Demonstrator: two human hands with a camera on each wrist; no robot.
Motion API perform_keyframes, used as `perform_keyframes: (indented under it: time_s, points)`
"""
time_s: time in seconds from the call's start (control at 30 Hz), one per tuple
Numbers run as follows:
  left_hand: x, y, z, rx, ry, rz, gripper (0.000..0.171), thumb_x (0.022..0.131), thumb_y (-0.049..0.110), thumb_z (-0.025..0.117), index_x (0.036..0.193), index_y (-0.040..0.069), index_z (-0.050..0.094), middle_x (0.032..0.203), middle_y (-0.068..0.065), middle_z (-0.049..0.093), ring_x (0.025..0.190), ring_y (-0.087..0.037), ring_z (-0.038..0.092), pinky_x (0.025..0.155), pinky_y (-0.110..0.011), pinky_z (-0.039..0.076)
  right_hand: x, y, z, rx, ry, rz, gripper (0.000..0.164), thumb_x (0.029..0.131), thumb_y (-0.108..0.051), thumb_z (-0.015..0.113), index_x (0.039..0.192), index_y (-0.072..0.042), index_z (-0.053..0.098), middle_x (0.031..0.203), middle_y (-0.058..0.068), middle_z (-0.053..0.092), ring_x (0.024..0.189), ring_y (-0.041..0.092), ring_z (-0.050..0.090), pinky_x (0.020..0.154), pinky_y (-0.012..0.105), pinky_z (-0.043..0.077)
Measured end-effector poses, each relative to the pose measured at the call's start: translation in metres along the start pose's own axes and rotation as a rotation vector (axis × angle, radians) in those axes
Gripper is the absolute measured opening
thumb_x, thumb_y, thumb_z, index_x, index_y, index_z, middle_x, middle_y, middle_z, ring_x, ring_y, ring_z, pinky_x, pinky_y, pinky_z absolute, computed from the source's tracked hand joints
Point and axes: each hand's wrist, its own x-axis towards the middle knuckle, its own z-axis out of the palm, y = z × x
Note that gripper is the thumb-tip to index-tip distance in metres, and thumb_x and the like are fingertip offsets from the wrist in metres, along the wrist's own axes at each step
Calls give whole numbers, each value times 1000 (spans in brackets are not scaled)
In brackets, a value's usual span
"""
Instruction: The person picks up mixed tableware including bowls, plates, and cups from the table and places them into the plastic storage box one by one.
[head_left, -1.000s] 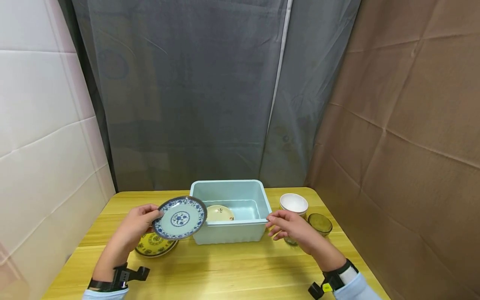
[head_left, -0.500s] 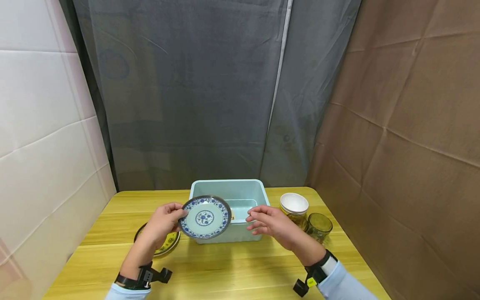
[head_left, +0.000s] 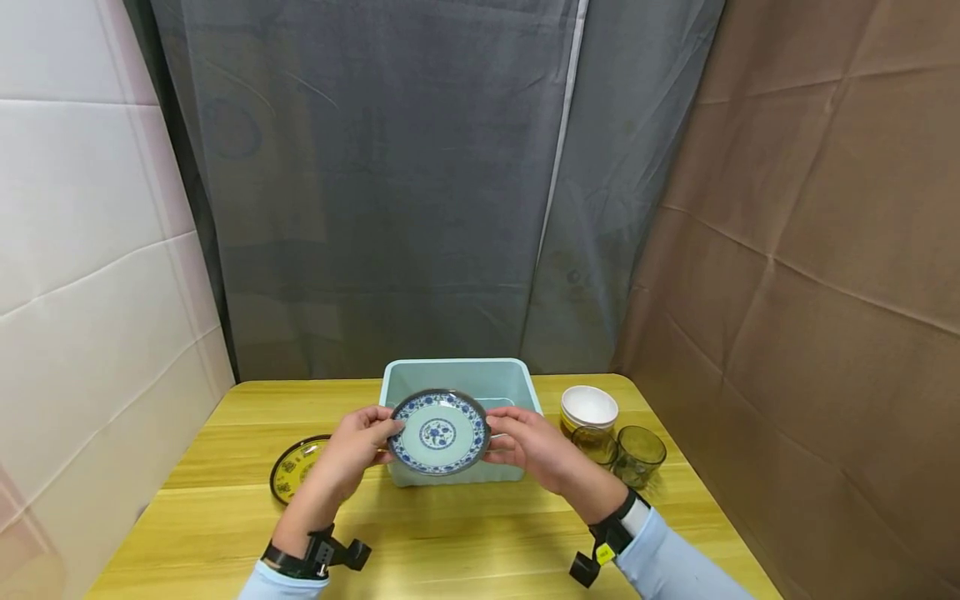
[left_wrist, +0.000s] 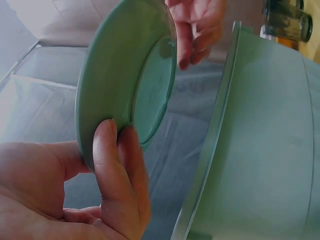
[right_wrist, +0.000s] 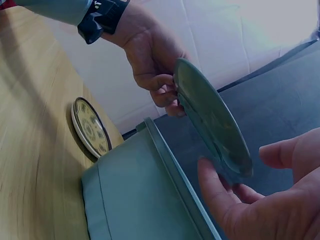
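Note:
A small blue-and-white patterned plate (head_left: pixel 437 433) with a dark rim is held tilted above the near side of a pale blue plastic bin (head_left: pixel 461 377). My left hand (head_left: pixel 351 454) pinches its left rim, thumb on the face and fingers underneath. At the opposite rim is my right hand (head_left: pixel 536 450). In the right wrist view its fingers (right_wrist: pixel 215 187) reach under the plate's plain green underside (right_wrist: pixel 212 120), while the thumb stands slightly off the edge. The plate and hands block much of the bin's interior.
Left of the bin, a yellow patterned plate (head_left: pixel 296 468) lies on the wooden table (head_left: pixel 450 550), partly behind my left arm. To the right stand white bowls (head_left: pixel 589 407) and two dark glass cups (head_left: pixel 640 454). Cloth curtains (head_left: pixel 405 208) enclose the table's back and sides.
My left hand has carried the blue-and-white plate rightward, from beside the bin to in front of it. My right hand has moved left to the plate's right rim.

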Motion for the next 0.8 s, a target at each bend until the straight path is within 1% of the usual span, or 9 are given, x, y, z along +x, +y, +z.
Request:
perform_keyframes:
  time_s: [0.13,0.27,0.33,0.57,0.8]
  points:
    - [2,-1,9,-16,-3,11,18,107,6,67,119,-7,63,90,-9,67,71,-14,61,61,-22,55,4,0,-2,45,-16,8,39,116,-18,54,142,11,53,110,6,69,99,15,72,95,35,62]
    - [4,-2,18,-29,-17,14,17,107,6,68,118,-6,63,87,-8,67,67,-12,58,59,-22,54,5,1,-6,66,-21,16,26,116,-15,51,130,5,59,105,5,68,92,15,67,89,32,61]
    - [4,-2,21,-29,-19,17,16,107,6,68,117,-5,63,87,-8,67,67,-12,57,59,-21,53,5,1,-8,69,-20,19,23,116,-14,50,126,3,61,104,5,68,91,16,65,87,31,60]
    - [4,-4,26,-31,-18,15,16,107,6,69,116,-5,63,89,-10,68,68,-13,56,59,-22,54,3,2,-9,71,-1,22,21,113,-11,49,123,3,61,102,5,68,89,15,64,84,31,60]
    - [3,-4,28,-11,-17,23,19,107,10,70,118,-5,64,92,-10,69,69,-15,57,60,-23,55,1,2,-10,78,10,28,23,111,-9,49,125,5,62,102,6,68,89,15,65,84,31,61]
